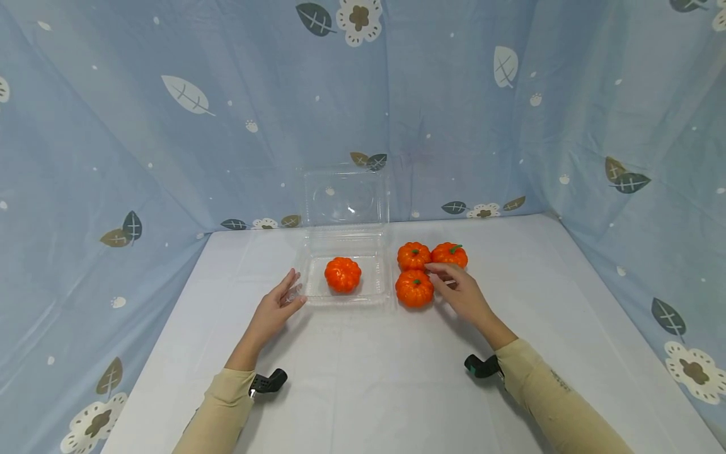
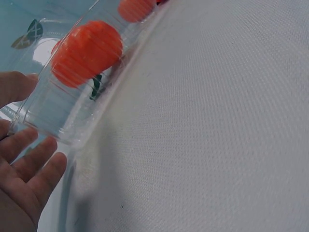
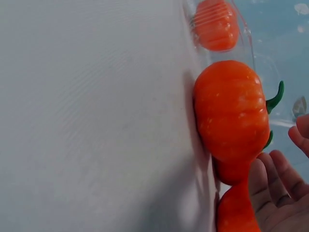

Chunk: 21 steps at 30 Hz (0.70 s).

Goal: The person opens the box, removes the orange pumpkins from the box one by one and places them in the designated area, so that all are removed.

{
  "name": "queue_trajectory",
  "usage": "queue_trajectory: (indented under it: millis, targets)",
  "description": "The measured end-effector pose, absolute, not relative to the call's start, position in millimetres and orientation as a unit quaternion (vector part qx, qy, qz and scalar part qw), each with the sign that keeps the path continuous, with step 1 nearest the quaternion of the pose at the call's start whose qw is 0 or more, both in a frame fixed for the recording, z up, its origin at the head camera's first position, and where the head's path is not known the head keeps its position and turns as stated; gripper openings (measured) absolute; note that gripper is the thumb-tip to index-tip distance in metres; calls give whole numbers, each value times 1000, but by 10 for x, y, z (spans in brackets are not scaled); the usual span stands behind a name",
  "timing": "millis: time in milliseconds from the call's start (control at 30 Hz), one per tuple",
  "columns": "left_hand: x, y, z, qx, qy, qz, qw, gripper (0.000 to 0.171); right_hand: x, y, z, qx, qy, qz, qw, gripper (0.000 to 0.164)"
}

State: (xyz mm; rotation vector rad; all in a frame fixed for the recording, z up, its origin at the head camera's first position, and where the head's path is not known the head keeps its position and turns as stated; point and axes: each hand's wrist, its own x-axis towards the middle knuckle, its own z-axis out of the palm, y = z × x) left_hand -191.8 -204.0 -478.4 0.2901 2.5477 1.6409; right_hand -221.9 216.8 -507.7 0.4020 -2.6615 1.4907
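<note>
A clear plastic clamshell box stands on the table, its lid raised at the back. Inside lies one orange toy pumpkin, its green stem pointing down. My left hand is at the box's front left corner, thumb and fingers spread along the rim and wall. To the right of the box sit a front pumpkin, a back pumpkin and a right pumpkin, stems up. My right hand reaches in among these three, fingers extended beside the front one.
A white cloth covers the table. Blue patterned curtain hangs behind it and along both sides, close behind the raised lid. Black wrist mounts stick out below both forearms.
</note>
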Motion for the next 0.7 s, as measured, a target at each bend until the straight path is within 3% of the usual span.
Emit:
queue_trajectory:
  millis: [333,700]
  targets:
    - [-1928,-2037,-4794,91,840,532,51,75,-2275,2025,-4962,175,-860,475,61,34]
    - [-2076,-2162,-5132,93,840,533,44,80,-2315,1814,-4836,190,-866,460,55,34]
